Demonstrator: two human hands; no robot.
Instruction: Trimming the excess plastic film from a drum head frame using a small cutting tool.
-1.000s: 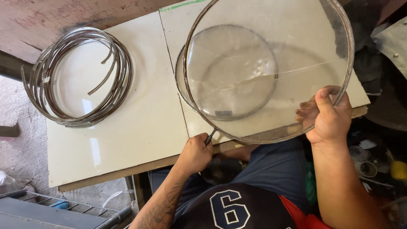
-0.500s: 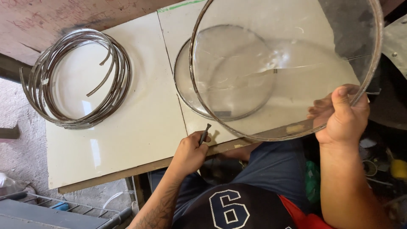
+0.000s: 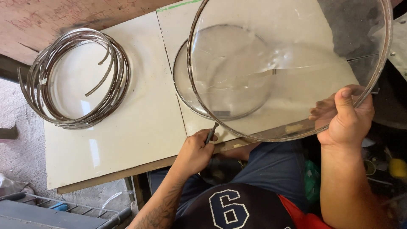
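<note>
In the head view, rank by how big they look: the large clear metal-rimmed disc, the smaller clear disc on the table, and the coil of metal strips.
1. Large clear metal-rimmed disc, though lifted nearer the camera.
2-3. Smaller clear disc and coil of metal strips look alike.

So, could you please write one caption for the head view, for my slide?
Right hand lifts a large clear disc by its rim; left hand holds a thin tool at the table edge.

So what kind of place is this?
Probably a small workshop. There's a coil of bent metal strips on a pale board table, and the right hand holds a big clear round metal-rimmed disc. The left hand grips a thin dark tool.
</note>
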